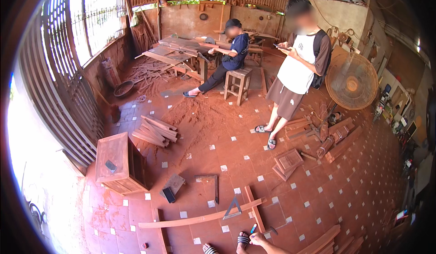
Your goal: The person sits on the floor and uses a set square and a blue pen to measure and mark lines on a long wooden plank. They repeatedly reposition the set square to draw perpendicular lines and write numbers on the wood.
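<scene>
My right hand point(258, 239) reaches in from the lower edge with its fingers closed on a slim blue marker point(253, 228). Just beyond it, a long, slightly curved wooden slat point(200, 219) lies across two wooden strips, a left one point(160, 236) and a right one point(255, 211). Resting on the slat near its right end is a triangular set square point(232, 208). Past the slat, an L-shaped carpenter's square point(215, 189) lies on the tiled floor. Close to my hand is a small dark curved thing point(273, 230), too small to name. My left hand is out of view.
At the left stand a wooden cabinet point(113, 163) and a low block point(176, 181) with a dark phone leaning by it. Wood stacks point(154, 131) lie around. One person point(297, 68) stands holding a phone; another point(236, 54) sits on a stool. A large fan point(352, 79) stands right.
</scene>
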The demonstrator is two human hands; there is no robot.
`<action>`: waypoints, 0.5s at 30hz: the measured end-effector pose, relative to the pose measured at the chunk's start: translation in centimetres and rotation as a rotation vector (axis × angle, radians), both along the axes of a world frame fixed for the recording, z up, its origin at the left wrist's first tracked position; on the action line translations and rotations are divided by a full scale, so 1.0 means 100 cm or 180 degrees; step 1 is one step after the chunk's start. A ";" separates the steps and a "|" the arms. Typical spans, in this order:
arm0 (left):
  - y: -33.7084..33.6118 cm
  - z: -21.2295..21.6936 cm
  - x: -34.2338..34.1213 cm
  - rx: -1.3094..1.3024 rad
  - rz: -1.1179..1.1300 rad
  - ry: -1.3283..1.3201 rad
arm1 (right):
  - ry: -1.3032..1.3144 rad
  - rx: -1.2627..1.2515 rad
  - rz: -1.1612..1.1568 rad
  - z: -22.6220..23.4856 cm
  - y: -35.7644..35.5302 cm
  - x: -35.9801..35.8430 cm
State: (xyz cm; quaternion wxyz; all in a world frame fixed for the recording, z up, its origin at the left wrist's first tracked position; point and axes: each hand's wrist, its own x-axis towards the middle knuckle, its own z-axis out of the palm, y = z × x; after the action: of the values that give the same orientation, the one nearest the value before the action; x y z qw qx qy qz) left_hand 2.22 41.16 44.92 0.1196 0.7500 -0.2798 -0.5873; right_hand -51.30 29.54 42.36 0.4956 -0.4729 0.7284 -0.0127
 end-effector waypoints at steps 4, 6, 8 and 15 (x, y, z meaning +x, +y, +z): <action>-0.002 -0.008 -0.006 0.0064 -0.0014 -0.0013 | -0.0010 0.0137 -0.0159 0.009 0.004 -0.004; -0.009 -0.009 -0.010 -0.0023 0.0029 0.0071 | -0.0017 0.0189 -0.0243 0.015 0.003 -0.008; -0.011 -0.009 -0.012 -0.0126 0.0089 0.0228 | -0.0019 0.0229 -0.0323 0.021 0.002 -0.009; -0.019 -0.012 -0.008 0.0044 0.0076 0.0314 | -0.0022 0.0346 -0.0663 0.045 0.000 -0.005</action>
State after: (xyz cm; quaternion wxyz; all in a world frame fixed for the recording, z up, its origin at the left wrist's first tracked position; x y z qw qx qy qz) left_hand 1.44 39.27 43.76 0.1350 0.7243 -0.2606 -0.6239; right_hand -51.78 29.51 46.82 0.5190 -0.3671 0.7715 -0.0263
